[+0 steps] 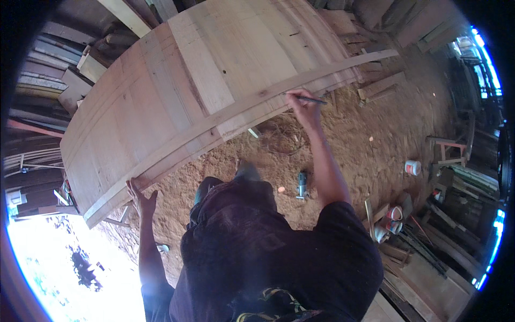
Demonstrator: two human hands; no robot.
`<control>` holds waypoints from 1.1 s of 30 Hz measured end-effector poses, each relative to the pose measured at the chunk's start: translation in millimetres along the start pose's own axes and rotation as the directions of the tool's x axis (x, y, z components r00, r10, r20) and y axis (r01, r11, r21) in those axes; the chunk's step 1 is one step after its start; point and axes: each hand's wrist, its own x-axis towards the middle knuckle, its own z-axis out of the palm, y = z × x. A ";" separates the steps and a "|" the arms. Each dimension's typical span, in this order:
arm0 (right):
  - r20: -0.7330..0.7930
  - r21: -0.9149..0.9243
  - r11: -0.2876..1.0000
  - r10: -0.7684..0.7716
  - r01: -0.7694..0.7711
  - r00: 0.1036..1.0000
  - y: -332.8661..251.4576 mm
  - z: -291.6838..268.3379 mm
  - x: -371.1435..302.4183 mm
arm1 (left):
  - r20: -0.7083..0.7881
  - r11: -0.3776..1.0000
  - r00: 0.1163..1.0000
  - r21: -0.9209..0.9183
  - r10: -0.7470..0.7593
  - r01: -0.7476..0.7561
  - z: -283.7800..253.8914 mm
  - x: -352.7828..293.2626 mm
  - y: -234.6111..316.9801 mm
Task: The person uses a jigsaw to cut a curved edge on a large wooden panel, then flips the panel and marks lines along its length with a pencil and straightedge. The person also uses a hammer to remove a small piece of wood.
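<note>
A large wooden panel [155,70] of joined boards stretches across the upper left, with faint lines on its face. Along its near side lies a long thin wooden strip [214,117], reaching past the panel's right end. My left hand [144,201] rests its fingertips at the strip's near edge towards the left end, thumb spread apart. Farther right, at the panel's near edge, my right hand [304,110] is closed round a dark pencil [312,100]. The pencil's tip is hidden by the fingers or too small to make out.
A power tool [302,185] lies on the sawdust-covered ground [354,166]. White buckets [412,167] stand to the right. Stacked boards [53,70] line the left, and more timber [429,279] lies at lower right. Offcuts [383,86] lie beyond the panel's right end.
</note>
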 end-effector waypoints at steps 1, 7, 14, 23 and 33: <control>-0.037 0.021 0.999 0.030 -0.029 0.999 0.8 -14.2 6.1 | 0.013 1.000 1.000 -0.016 -0.014 0.014 -1.7 0.9 1.2; -0.050 0.013 0.999 0.031 -0.030 0.998 26.7 -85.8 49.7 | 0.009 0.994 0.995 -0.047 0.095 -0.094 3.8 12.0 -16.8; 0.009 -0.157 0.985 -0.069 0.069 0.998 17.7 -77.9 54.3 | 0.064 0.995 0.997 -0.083 0.052 -0.047 0.1 17.3 -22.8; 0.030 -0.105 0.986 -0.125 0.128 0.992 30.0 -75.9 55.4 | 0.058 0.996 0.997 -0.076 0.060 -0.055 2.4 21.0 -26.1; -0.003 -0.131 0.984 -0.119 0.117 0.993 27.7 -72.9 56.2 | 0.079 0.997 0.995 -0.063 0.057 -0.052 -0.9 19.1 -13.3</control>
